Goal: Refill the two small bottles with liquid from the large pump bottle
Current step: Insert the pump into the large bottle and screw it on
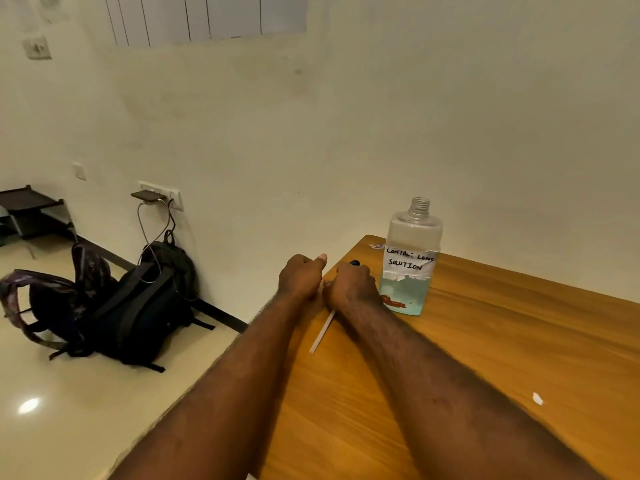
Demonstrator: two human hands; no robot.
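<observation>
Right hand [351,285] grips pump [322,330] (tube toward 7 o'clock); left hand [301,275] fisted, contents unclear. Solution bottle [412,230] at 3 o'clock: likely light, slick; hold at label [408,263].

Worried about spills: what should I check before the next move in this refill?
1. Large bottle upright on the table: ok.
2. Its neck open, pump off: ok.
3. Liquid left inside: ok, though low.
4. Pump held in right hand, tube trailing below: ok.
5. Small bottles within sight: cannot tell; none visible.
6. Left hand free: cannot tell; fist closed, contents hidden.
</observation>
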